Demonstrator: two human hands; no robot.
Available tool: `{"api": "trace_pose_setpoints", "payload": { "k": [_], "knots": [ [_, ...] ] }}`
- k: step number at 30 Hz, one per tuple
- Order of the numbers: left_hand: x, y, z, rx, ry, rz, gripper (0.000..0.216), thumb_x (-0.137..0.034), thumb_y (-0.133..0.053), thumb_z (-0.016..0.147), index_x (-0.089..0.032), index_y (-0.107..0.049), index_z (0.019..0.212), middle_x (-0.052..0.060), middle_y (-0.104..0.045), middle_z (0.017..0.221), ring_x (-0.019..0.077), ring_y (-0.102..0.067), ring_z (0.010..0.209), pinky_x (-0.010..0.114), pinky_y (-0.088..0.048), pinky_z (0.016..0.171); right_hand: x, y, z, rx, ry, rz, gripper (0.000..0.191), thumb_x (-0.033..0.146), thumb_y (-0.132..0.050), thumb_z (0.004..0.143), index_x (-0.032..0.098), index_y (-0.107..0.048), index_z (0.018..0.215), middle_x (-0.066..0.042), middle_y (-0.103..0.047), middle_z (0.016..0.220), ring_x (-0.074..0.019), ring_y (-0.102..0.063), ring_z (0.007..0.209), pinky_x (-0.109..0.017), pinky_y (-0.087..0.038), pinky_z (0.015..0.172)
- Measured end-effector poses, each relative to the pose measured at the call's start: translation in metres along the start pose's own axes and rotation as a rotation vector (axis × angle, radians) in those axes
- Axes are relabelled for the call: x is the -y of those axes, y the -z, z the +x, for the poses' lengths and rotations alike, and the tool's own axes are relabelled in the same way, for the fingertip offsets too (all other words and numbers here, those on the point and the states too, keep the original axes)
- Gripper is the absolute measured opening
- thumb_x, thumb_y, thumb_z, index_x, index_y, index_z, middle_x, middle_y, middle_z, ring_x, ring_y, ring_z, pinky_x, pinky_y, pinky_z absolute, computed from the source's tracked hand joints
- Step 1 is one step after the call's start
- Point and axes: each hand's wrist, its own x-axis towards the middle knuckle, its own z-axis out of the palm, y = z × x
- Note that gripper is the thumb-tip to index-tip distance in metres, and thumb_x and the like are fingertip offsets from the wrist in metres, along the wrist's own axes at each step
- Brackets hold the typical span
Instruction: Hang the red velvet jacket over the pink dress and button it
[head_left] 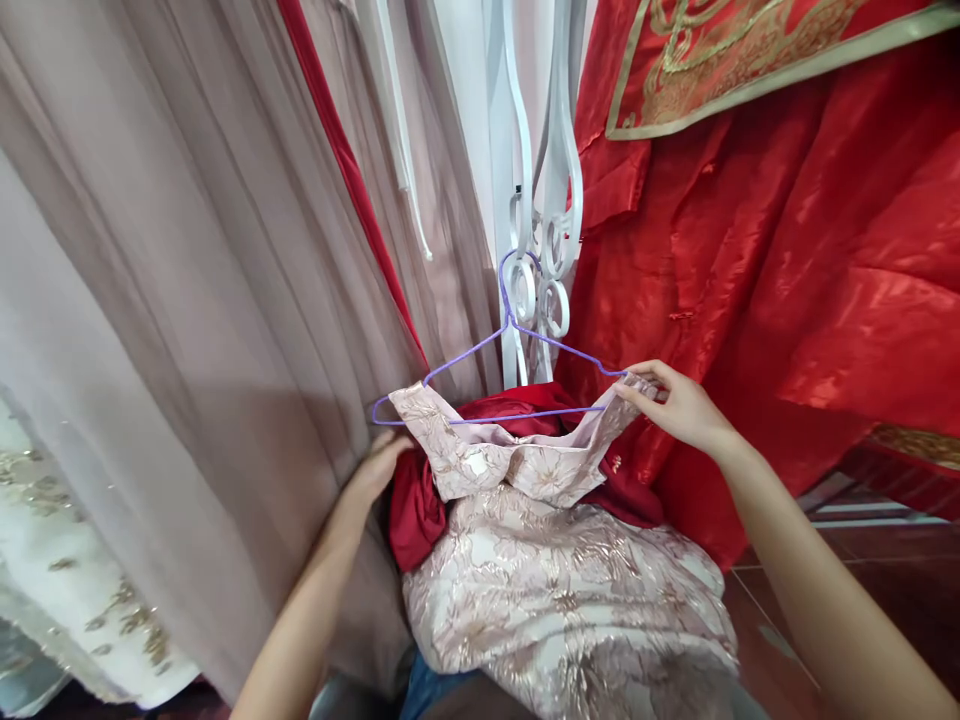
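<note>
A pale pink brocade dress (555, 590) with a gold floral pattern hangs on a purple wire hanger (480, 350), whose hook is caught on a white scrolled metal stand (540, 220). My right hand (675, 405) pinches the dress's right shoulder strap at the hanger's right end. My left hand (379, 470) reaches under the dress's left shoulder, beside a dark red garment (416, 510) behind it; its fingers are mostly hidden by cloth.
A mauve sheer gown (187, 330) hangs at the left, with a white gold-embroidered dress (67, 590) below it. Shiny red satin robes (787, 260) with gold-trimmed panels fill the right. Dark red floor tiles (885, 570) show at lower right.
</note>
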Motion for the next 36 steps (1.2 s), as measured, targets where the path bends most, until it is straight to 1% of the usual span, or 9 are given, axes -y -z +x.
{"api": "trace_pose_setpoints", "payload": {
  "k": [3,5,7,11,15,20,26,32,36],
  "knots": [
    [-0.050,0.015,0.002,-0.044,-0.221,-0.124,0.039,-0.048,-0.053,0.076,-0.020,-0.067,0.099,0.007,-0.071,0.108,0.0220,-0.063,0.107,0.037,-0.048,0.094,-0.014,0.004,-0.002,0.014,-0.008,0.161,0.047,0.064,-0.062,0.073,0.022,-0.062,0.094,-0.008,-0.071,0.094,-0.0235,-0.067,0.089,-0.036,-0.053,0.078],
    [-0.077,0.014,-0.006,-0.013,-0.311,0.068,0.050,-0.056,-0.044,0.082,-0.016,-0.068,0.103,0.011,-0.069,0.112,0.0235,-0.062,0.109,0.038,-0.046,0.097,-0.019,0.003,-0.004,-0.012,-0.020,0.247,0.046,0.064,-0.064,0.071,0.022,-0.063,0.091,-0.008,-0.072,0.090,-0.0234,-0.067,0.088,-0.036,-0.054,0.079],
    [-0.091,0.004,-0.017,0.006,-0.432,0.372,0.050,-0.055,-0.050,0.083,-0.016,-0.068,0.107,0.010,-0.069,0.113,0.0247,-0.062,0.108,0.037,-0.045,0.099,-0.020,0.000,-0.005,-0.046,-0.004,0.316,0.043,0.062,-0.066,0.071,0.023,-0.065,0.088,-0.006,-0.072,0.088,-0.0223,-0.068,0.086,-0.036,-0.054,0.080],
    [-0.094,-0.022,-0.031,-0.059,-0.660,0.750,0.038,-0.046,-0.058,0.083,-0.020,-0.070,0.108,0.006,-0.069,0.115,0.0245,-0.063,0.107,0.036,-0.047,0.097,-0.015,-0.006,-0.004,-0.120,0.035,0.401,0.036,0.056,-0.070,0.070,0.023,-0.067,0.084,-0.005,-0.072,0.086,-0.0208,-0.068,0.082,-0.036,-0.055,0.082],
    [-0.082,-0.027,-0.028,-0.201,-0.798,0.791,0.026,-0.035,-0.057,0.086,-0.023,-0.073,0.102,0.002,-0.070,0.113,0.0219,-0.065,0.106,0.036,-0.046,0.100,-0.014,-0.007,-0.003,-0.167,0.028,0.404,0.034,0.053,-0.072,0.069,0.022,-0.068,0.081,-0.005,-0.073,0.086,-0.0219,-0.069,0.084,-0.039,-0.055,0.086],
    [-0.065,-0.011,-0.024,-0.495,-0.684,0.562,0.027,-0.038,-0.061,0.082,-0.019,-0.074,0.096,0.005,-0.074,0.099,0.0229,-0.070,0.094,0.034,-0.055,0.088,-0.023,-0.010,-0.007,-0.201,-0.042,0.447,0.038,0.055,-0.073,0.065,0.022,-0.069,0.082,-0.005,-0.074,0.089,-0.0232,-0.070,0.088,-0.040,-0.055,0.086],
    [-0.027,0.008,-0.035,-0.598,-0.472,0.345,0.023,-0.032,-0.064,0.076,-0.015,-0.073,0.090,0.007,-0.075,0.094,0.0241,-0.070,0.091,0.036,-0.056,0.086,-0.025,-0.013,-0.024,-0.284,-0.150,0.514,0.037,0.050,-0.078,0.062,0.022,-0.072,0.085,-0.004,-0.075,0.084,-0.0233,-0.071,0.083,-0.039,-0.059,0.080],
    [0.007,0.016,-0.045,-0.576,-0.375,0.283,0.028,-0.038,-0.066,0.072,-0.015,-0.073,0.087,0.008,-0.075,0.090,0.0254,-0.070,0.089,0.038,-0.056,0.083,-0.045,-0.025,-0.054,-0.316,-0.192,0.452,0.034,0.051,-0.073,0.068,0.021,-0.071,0.083,-0.004,-0.074,0.079,-0.0226,-0.071,0.076,-0.038,-0.059,0.074],
    [0.006,0.017,-0.056,-0.333,-0.371,0.444,0.028,-0.042,-0.067,0.072,-0.017,-0.072,0.083,0.006,-0.074,0.084,0.0229,-0.068,0.081,0.032,-0.055,0.076,-0.066,-0.031,-0.065,-0.447,-0.279,0.500,0.042,0.056,-0.074,0.063,0.019,-0.066,0.081,-0.003,-0.070,0.074,-0.0193,-0.067,0.066,-0.034,-0.058,0.063]
  ]
}}
